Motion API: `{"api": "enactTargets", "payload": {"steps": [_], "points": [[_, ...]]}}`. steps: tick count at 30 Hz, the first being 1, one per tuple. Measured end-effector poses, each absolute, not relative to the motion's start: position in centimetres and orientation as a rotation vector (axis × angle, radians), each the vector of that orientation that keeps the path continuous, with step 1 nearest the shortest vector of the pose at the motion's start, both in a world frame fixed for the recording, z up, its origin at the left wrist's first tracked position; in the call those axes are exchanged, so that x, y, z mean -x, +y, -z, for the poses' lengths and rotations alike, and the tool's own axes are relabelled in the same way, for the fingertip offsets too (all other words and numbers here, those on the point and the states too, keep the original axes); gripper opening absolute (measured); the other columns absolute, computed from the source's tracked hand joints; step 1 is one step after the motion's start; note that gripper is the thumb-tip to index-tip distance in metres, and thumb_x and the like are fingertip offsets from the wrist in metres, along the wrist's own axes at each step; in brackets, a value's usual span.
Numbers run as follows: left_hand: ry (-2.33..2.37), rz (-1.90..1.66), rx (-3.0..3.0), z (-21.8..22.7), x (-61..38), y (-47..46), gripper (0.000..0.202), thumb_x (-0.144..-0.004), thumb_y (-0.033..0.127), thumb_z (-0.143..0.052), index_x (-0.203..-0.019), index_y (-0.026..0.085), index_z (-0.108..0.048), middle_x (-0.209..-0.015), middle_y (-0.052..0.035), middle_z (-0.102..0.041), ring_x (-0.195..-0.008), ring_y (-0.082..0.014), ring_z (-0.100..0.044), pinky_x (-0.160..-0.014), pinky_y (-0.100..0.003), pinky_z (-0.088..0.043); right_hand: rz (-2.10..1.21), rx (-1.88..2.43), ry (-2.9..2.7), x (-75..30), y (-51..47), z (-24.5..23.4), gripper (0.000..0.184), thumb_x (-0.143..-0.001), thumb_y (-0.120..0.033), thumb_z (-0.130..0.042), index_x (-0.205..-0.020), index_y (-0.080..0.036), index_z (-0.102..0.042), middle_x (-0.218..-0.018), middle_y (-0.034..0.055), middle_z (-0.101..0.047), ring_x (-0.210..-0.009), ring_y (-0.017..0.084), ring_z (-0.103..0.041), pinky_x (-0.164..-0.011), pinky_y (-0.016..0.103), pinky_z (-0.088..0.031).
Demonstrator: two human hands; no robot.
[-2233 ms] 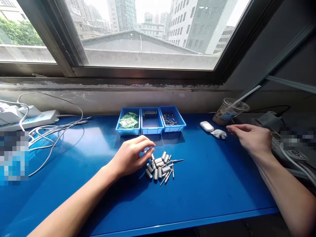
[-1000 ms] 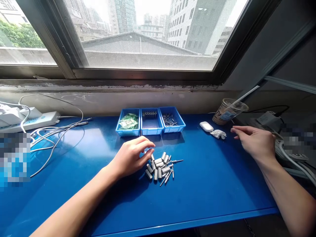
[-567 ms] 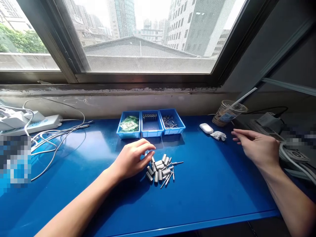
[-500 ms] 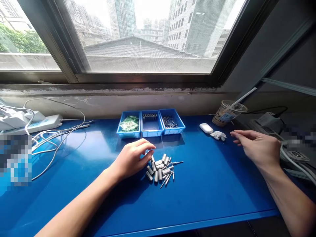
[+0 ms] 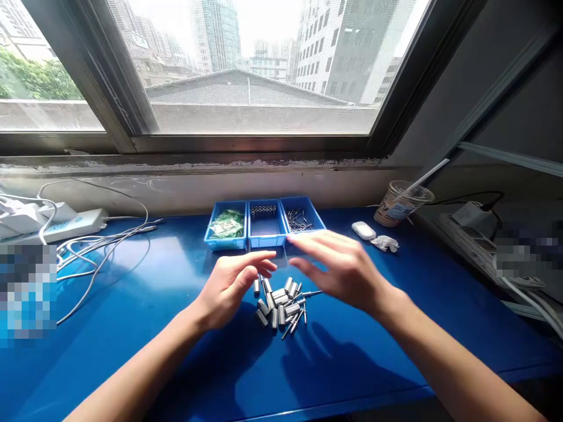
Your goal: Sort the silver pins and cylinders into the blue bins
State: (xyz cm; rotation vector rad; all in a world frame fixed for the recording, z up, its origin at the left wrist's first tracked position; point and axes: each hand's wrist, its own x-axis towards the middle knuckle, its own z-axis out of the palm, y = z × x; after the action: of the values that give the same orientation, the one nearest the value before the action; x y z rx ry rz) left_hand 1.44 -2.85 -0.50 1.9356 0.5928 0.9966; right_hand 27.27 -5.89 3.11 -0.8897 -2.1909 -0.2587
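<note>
My left hand (image 5: 231,287) hovers at the left side of a small heap on the table, fingers apart with nothing in them. Across from it, my right hand (image 5: 341,269) is raised over the heap's right side, also open, thumb away from the fingers. Between and below them lie several grey hexagonal metal pieces (image 5: 281,316) like long coupling nuts, some on top of one another. Thin metal pins (image 5: 298,321) with a thicker middle lie along the right of the heap. Part of a pin's end is hidden near my right hand.
Behind the heap stand three blue bins: one with green-tinted bags (image 5: 227,227), a middle bin (image 5: 267,240) with short metal cylinders, and one holding thin pins (image 5: 298,219). A white case (image 5: 363,230), crumpled tissue (image 5: 385,243) and drink cup (image 5: 400,205) stand right; cables (image 5: 94,246) lie left.
My right hand has swung left from beside the cup to above the heap, its fingers now spread. My left hand stays near the heap, fingers a little straighter.
</note>
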Motion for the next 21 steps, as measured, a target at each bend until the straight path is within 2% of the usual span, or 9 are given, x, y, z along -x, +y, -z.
{"api": "enactTargets", "payload": {"steps": [2, 4, 8, 10, 15, 17, 21], "points": [[0.497, -0.944, -1.778, 0.2, -1.3, -3.0, 0.073, -0.102, 0.076, -0.044, -0.141, 0.019, -0.068, -0.121, -0.0136, -0.078, -0.105, -0.0283, -0.076, -0.082, -0.036, -0.062, 0.242, 0.771, -2.247, -24.4, -4.7, -3.1, 0.029, -0.102, -0.023, -0.065, -0.129, -0.013, -0.072, -0.125, 0.0147, -0.077, -0.113, 0.027, -0.075, -0.097, 0.041, -0.063], [0.439, -0.932, -1.680, -0.1, -1.1, -3.0, 0.073, -0.100, 0.078, -0.043, -0.139, 0.022, -0.070, -0.126, -0.0129, -0.076, -0.110, -0.0307, -0.074, -0.086, -0.039, -0.062, 0.160, 0.756, -2.243, -22.6, -3.6, -2.7, 0.025, -0.103, -0.020, -0.062, -0.125, -0.014, -0.073, -0.118, 0.0131, -0.080, -0.106, 0.026, -0.076, -0.091, 0.039, -0.064], [0.449, -0.966, -1.564, -0.3, -0.7, -3.1, 0.068, -0.103, 0.075, -0.040, -0.127, 0.024, -0.078, -0.116, -0.0109, -0.080, -0.104, -0.0293, -0.075, -0.085, -0.039, -0.062, -0.211, 0.775, -2.120, -21.7, -2.8, -1.3, 0.018, -0.102, -0.028, -0.067, -0.115, -0.020, -0.077, -0.099, 0.0052, -0.082, -0.085, 0.019, -0.078, -0.078, 0.029, -0.063], [0.489, -0.933, -1.569, 0.0, -0.6, -3.0, 0.070, -0.102, 0.076, -0.041, -0.123, 0.022, -0.079, -0.112, -0.0122, -0.080, -0.100, -0.0301, -0.076, -0.084, -0.040, -0.061, -0.356, 0.761, -2.092, -22.1, -3.0, -0.8, 0.019, -0.103, -0.024, -0.065, -0.118, -0.022, -0.077, -0.103, 0.0041, -0.082, -0.088, 0.018, -0.078, -0.079, 0.028, -0.063], [0.553, -0.833, -1.606, 0.8, -1.0, -2.7, 0.076, -0.102, 0.078, -0.036, -0.116, 0.018, -0.081, -0.109, -0.0148, -0.080, -0.098, -0.0322, -0.075, -0.083, -0.043, -0.060, -0.563, 0.764, -2.180, -23.4, -3.8, -0.5, 0.041, -0.100, -0.005, -0.054, -0.135, -0.019, -0.071, -0.121, 0.0068, -0.080, -0.104, 0.018, -0.078, -0.088, 0.028, -0.063], [0.552, -0.815, -1.602, 0.9, -1.2, -2.7, 0.075, -0.102, 0.077, -0.036, -0.120, 0.019, -0.080, -0.111, -0.0144, -0.080, -0.098, -0.0321, -0.075, -0.083, -0.043, -0.060, -0.570, 0.811, -2.142, -23.4, -4.1, -0.5, 0.037, -0.100, -0.008, -0.057, -0.131, -0.019, -0.073, -0.119, 0.0060, -0.081, -0.103, 0.018, -0.078, -0.088, 0.028, -0.063], [0.520, -0.823, -1.639, 0.5, -1.4, -3.0, 0.074, -0.103, 0.076, -0.036, -0.123, 0.018, -0.078, -0.118, -0.0142, -0.078, -0.101, -0.0325, -0.074, -0.084, -0.044, -0.061, -0.452, 0.937, -1.973, -22.6, -4.6, -0.5, 0.014, -0.100, -0.025, -0.069, -0.107, -0.022, -0.080, -0.094, 0.0014, -0.083, -0.079, 0.016, -0.078, -0.074, 0.026, -0.062]]}}
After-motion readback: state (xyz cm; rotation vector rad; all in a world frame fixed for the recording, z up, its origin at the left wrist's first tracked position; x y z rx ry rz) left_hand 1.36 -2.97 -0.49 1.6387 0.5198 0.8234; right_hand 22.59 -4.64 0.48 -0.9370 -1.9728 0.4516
